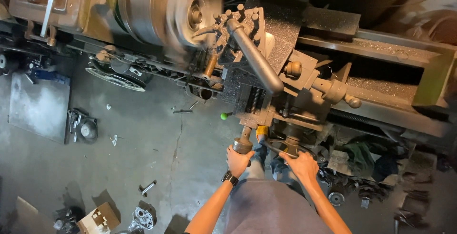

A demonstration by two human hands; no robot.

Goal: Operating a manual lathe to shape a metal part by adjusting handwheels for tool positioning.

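I look down on a metal lathe. Its chuck (pixel 183 12) is a blur of motion at the top. The carriage (pixel 259 79) with its tool post (pixel 238 22) sits just right of the chuck, and a long grey lever (pixel 254 55) sticks out from it. My left hand (pixel 238 160) grips the round cross-slide handle (pixel 243 143). My right hand (pixel 301 165) holds the rim of the carriage handwheel (pixel 285 146). A black watch (pixel 230 178) is on my left wrist.
The lathe bed (pixel 404 96) runs to the right, dusted with metal chips. A green knob (pixel 223 116) juts out below the carriage. On the concrete floor lie a flat metal plate (pixel 40 105), a ring-shaped wheel (pixel 116 79), scattered small parts, and a cardboard box (pixel 100 217).
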